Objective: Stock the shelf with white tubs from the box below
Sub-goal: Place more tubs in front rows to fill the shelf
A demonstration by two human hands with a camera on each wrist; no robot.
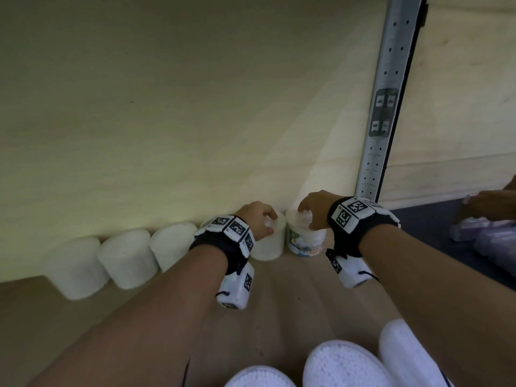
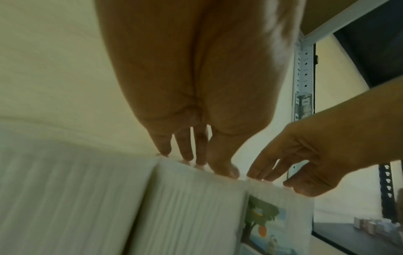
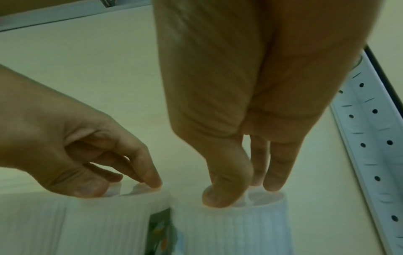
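Observation:
Two white tubs stand side by side at the back of the wooden shelf (image 1: 279, 303). My left hand (image 1: 262, 219) grips the plain ribbed tub (image 1: 269, 244) from above, fingertips and thumb on its lid edge (image 2: 196, 160). My right hand (image 1: 310, 210) holds the top of the tub with a colourful label (image 1: 305, 241) in the same way, thumb in front and fingers behind (image 3: 240, 193). The two tubs touch each other, plain (image 2: 191, 207) beside labelled (image 2: 279, 215). Several more white tubs (image 1: 127, 261) line the back wall to the left.
A perforated metal shelf post (image 1: 382, 107) rises just right of the labelled tub. White tub lids (image 1: 343, 364) show low in front of me. On the dark surface at far right, another person's hand (image 1: 485, 205) is by small packages (image 1: 485, 236).

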